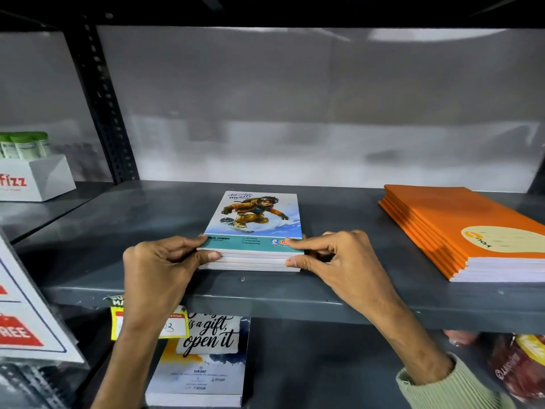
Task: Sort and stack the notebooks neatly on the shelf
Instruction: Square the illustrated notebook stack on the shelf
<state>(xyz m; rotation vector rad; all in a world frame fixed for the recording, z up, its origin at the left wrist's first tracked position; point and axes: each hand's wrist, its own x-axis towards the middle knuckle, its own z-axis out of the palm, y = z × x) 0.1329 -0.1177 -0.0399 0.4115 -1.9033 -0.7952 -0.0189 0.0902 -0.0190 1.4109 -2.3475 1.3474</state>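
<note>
A small stack of notebooks [253,219] lies flat in the middle of the grey metal shelf [147,219]; the top cover shows a snowboarder above a teal band. My left hand [156,261] pinches the stack's near left corner, fingers on top and thumb against the page edges. My right hand [333,255] grips the near right corner the same way. A stack of several orange notebooks [460,228] lies at the right end of the shelf, angled, apart from both hands.
On the shelf below lies another notebook [203,361] with "is a gift, open it" on its cover. A yellow price tag [177,326] hangs from the shelf's front lip. A white "fizz" box [38,178] stands at far left behind a black upright [103,98].
</note>
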